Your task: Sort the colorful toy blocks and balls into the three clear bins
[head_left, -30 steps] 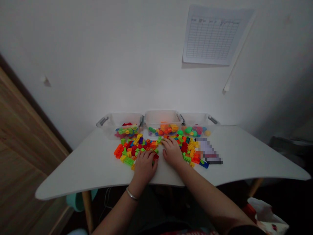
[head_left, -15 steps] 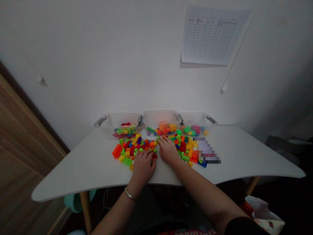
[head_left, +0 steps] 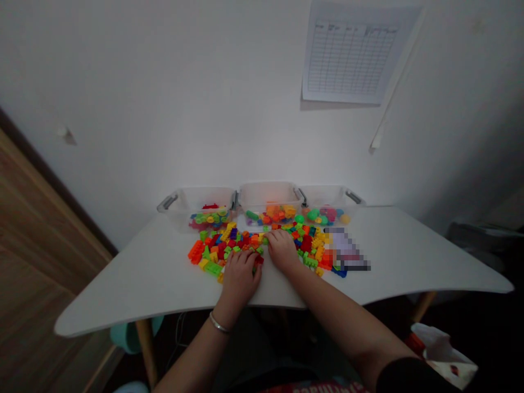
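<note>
This looks like a small room in a home: a white table (head_left: 123, 295) stands against a plain wall (head_left: 123, 109), with a ruled chart (head_left: 349, 54) above and a wooden panel (head_left: 36, 245) at left.

- right hand (head_left: 282, 251) sits closer to left hand (head_left: 239, 279), gap narrower than a second ago
- head view shifted: printed grid sheet (head_left: 349, 54) now higher, nearer top edge of frame

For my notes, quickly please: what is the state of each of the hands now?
Left hand: curled over small multicoloured plastic building bricks; holding cannot be told.
Right hand: loosely open, fingertips on the bricks, nothing visibly held.
</note>
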Motion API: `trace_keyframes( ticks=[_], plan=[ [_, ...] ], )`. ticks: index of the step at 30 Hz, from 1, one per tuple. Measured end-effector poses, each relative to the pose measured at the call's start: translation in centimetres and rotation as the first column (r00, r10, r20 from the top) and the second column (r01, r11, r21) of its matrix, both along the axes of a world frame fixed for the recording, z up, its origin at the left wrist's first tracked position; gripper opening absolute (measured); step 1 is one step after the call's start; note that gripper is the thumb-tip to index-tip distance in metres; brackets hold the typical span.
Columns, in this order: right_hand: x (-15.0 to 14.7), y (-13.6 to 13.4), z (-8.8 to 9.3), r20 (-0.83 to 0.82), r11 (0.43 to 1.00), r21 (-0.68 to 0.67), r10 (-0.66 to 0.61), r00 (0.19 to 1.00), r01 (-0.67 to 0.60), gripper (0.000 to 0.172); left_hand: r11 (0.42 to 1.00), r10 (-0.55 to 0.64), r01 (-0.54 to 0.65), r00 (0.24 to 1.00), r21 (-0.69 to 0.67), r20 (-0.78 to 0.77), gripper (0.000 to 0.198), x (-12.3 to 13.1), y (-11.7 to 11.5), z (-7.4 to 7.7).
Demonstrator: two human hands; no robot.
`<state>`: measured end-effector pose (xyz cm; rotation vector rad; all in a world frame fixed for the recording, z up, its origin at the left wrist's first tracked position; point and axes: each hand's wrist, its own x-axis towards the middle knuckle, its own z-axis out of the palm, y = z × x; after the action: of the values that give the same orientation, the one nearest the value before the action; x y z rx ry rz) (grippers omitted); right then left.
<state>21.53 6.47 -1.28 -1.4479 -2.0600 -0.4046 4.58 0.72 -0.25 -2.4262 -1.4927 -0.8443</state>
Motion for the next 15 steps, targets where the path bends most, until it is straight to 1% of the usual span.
trace_keyframes(
  ticks=[3, 9, 15],
  plan=[
    [-0.01, -0.01, -0.01, -0.010, 1.000, 0.022, 0.011, 1.000, -0.011, 0.030, 1.000, -0.001, 0.001, 1.000, 0.002, 0.005, 0.026, -0.02, 0.02, -0.04],
    [0.02, -0.28, 0.11, -0.008, 1.000, -0.017, 0.017, 1.000, -0.017, 0.016, 1.000, -0.016, 0.016, 0.999, 0.016, 0.031, 0.026, -0.06, 0.05, -0.16],
    [0.06, -0.84, 0.53, -0.001, 0.999, -0.033, 0.036, 0.999, -0.036, 0.012, 1.000, -0.007, 0.007, 1.000, -0.001, 0.019, 0.026, -0.03, -0.01, -0.03]
  ],
)
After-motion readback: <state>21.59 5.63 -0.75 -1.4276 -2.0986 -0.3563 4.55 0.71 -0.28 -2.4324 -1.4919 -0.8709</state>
